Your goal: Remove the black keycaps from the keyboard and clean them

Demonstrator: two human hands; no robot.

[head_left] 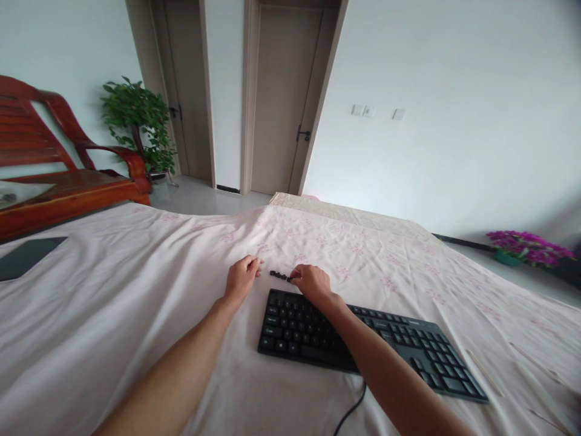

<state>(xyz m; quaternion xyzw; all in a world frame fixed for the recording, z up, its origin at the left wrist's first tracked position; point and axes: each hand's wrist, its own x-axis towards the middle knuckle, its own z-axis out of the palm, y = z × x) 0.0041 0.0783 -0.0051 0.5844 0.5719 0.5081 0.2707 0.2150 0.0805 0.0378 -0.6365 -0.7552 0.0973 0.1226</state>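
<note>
A black keyboard (399,348) lies on a pale pink floral cloth (136,290), its cable running off toward me. Just beyond its far left corner sits a short row of small black keycaps (279,276). My right hand (311,281) reaches over the keyboard's top edge, fingertips touching the right end of that row. My left hand (242,275) rests on the cloth left of the keycaps, fingers curled, a small gap from them; whether it holds anything is hidden.
A dark tablet-like slab (25,255) lies at the cloth's left edge. A red wooden bench (68,175) and a potted plant (138,121) stand at back left, purple flowers (526,247) at right. Thin sticks (483,370) lie right of the keyboard.
</note>
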